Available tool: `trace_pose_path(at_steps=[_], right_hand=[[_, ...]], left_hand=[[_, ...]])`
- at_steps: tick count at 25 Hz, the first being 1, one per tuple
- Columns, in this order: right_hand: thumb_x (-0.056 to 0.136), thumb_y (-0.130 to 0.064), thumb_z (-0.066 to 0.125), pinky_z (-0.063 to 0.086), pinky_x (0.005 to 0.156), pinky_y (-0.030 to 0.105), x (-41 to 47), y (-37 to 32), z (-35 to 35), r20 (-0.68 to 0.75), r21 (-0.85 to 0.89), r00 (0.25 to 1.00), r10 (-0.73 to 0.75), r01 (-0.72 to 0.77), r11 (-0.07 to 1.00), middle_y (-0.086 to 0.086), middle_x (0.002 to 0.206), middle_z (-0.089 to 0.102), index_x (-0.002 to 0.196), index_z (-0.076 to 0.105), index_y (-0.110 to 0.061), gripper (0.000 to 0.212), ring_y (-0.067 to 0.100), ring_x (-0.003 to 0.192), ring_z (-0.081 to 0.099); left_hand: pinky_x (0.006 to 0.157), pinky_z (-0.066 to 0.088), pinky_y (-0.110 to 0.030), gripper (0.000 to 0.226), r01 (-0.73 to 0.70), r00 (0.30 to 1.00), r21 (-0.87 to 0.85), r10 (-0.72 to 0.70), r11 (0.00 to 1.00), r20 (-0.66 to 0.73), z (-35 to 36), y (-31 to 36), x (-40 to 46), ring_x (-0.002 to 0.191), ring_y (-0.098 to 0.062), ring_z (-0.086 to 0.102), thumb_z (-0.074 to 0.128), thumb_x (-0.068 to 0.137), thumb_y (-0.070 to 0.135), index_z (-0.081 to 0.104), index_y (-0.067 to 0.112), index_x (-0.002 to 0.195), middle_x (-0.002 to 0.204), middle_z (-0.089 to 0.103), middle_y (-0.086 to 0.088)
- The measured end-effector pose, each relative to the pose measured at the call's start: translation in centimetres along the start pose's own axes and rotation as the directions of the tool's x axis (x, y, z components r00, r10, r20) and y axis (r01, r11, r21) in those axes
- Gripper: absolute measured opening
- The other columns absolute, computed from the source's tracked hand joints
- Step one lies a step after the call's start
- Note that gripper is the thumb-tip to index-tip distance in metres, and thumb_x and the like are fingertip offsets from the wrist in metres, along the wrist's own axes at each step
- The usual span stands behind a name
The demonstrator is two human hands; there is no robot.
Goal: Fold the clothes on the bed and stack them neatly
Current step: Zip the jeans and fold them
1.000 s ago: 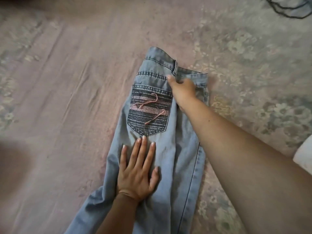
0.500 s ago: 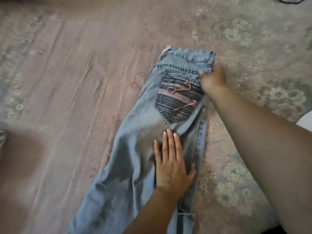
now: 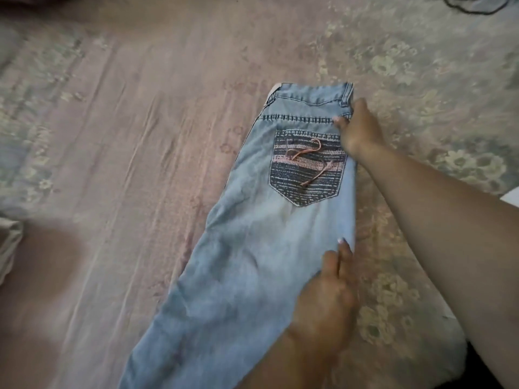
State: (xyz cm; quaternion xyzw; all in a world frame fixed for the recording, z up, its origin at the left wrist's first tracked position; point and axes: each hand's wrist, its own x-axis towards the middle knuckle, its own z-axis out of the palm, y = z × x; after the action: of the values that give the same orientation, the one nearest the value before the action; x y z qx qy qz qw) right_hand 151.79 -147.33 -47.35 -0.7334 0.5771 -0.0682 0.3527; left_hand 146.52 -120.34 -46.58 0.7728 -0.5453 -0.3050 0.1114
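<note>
Biggest risk we see: the jeans [image 3: 252,248] are folded lengthwise, legs doubled, and if either hand tugs unevenly the layers could slide apart and the side seam would go crooked. They lie on the bed [image 3: 126,164], stretching away from both hands to their left. Our right hand [image 3: 356,127] pinches the waistband corner, arm reaching far forward. Our left hand [image 3: 325,301], nearer us, has fingers curled on the jeans' edge.
</note>
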Motion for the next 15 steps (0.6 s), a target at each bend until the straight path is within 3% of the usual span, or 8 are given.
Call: trace_pose_path(at_steps=[1,3,4,6,9,12,14,15], right_hand=[[0.107,-0.013,0.043,0.046,0.087,0.038,0.0,0.6,0.3,0.028,-0.019,0.999,0.046,-0.045,0.999,0.014,0.126,0.061,0.145,0.04,-0.015,0.039,0.031,0.108,0.062],[0.105,-0.011,0.046,0.047,0.093,0.036,0.1,1.6,1.3,0.041,0.04,0.986,0.164,-0.165,0.985,0.016,0.132,0.059,0.15,0.042,-0.02,0.046,0.033,0.113,0.061],[0.104,-0.014,0.049,0.047,0.097,0.037,0.1,1.9,1.6,0.031,0.083,0.975,0.22,-0.222,0.972,0.017,0.136,0.056,0.152,0.041,-0.018,0.048,0.034,0.117,0.059],[0.102,-0.03,0.057,0.047,0.099,0.038,0.8,1.6,1.7,0.054,0.211,0.953,0.298,-0.303,0.929,0.017,0.134,0.06,0.139,0.053,-0.01,0.043,0.033,0.115,0.063],[0.096,-0.032,0.068,0.056,0.085,0.036,1.8,0.6,1.5,0.03,0.486,0.94,0.341,-0.312,0.817,0.004,0.099,0.068,0.093,0.057,-0.021,0.016,0.014,0.062,0.062],[0.094,-0.015,0.067,0.041,0.072,0.028,3.6,1.3,0.9,-0.282,0.466,0.942,0.18,-0.029,0.884,0.001,0.084,0.051,0.082,0.042,-0.02,0.028,0.013,0.075,0.046],[0.096,-0.014,0.064,0.041,0.079,0.03,4.0,2.7,0.6,-0.291,0.386,0.946,0.14,-0.017,0.922,0.005,0.096,0.057,0.098,0.051,-0.015,0.013,0.017,0.089,0.05],[0.097,-0.013,0.064,0.044,0.086,0.031,4.2,3.8,0.9,-0.227,0.343,0.962,0.153,-0.069,0.937,0.007,0.109,0.062,0.114,0.056,-0.011,0.019,0.019,0.099,0.055]], left_hand=[[0.064,0.054,-0.046,0.06,-0.035,0.998,-0.13,0.041,0.991,0.045,-0.4,0.4,0.1,0.087,-0.037,0.068,0.048,0.102,0.017,0.027,0.007,0.157,0.13,0.053,-0.013],[0.08,0.053,-0.043,0.053,-0.205,0.977,-0.185,0.19,0.961,-0.098,-1.6,-1.9,0.4,0.103,-0.035,0.065,0.049,0.104,0.025,0.038,0.008,0.153,0.128,0.059,-0.012],[0.092,0.049,-0.041,0.051,-0.259,0.938,-0.105,0.224,0.96,-0.265,-2.3,-4.1,0.7,0.114,-0.033,0.062,0.053,0.101,0.024,0.045,0.007,0.148,0.132,0.061,-0.013],[0.115,0.031,-0.051,0.055,-0.123,0.878,0.075,0.143,0.99,-0.456,-3.0,-8.7,1.3,0.14,-0.036,0.043,0.052,0.097,0.031,0.049,0.009,0.147,0.151,0.048,-0.018],[0.11,0.012,-0.079,0.064,0.004,0.949,0.243,0.073,0.97,-0.308,-1.7,-11.2,1.6,0.148,-0.045,0.025,0.036,0.096,0.051,0.046,0.018,0.151,0.161,0.031,-0.02],[0.112,0.0,-0.078,0.068,-0.043,0.961,0.178,0.089,0.983,-0.262,0.8,-10.6,2.8,0.153,-0.043,0.01,0.036,0.096,0.056,0.036,0.022,0.156,0.166,0.019,-0.017],[0.114,0.003,-0.075,0.068,-0.042,0.953,0.142,0.082,0.989,-0.291,2.3,-10.3,3.5,0.153,-0.041,0.011,0.035,0.097,0.054,0.033,0.021,0.157,0.166,0.017,-0.016],[0.113,0.009,-0.076,0.067,-0.045,0.955,0.198,0.1,0.979,-0.28,2.8,-10.2,3.8,0.151,-0.043,0.019,0.035,0.097,0.055,0.037,0.021,0.155,0.164,0.024,-0.016]])
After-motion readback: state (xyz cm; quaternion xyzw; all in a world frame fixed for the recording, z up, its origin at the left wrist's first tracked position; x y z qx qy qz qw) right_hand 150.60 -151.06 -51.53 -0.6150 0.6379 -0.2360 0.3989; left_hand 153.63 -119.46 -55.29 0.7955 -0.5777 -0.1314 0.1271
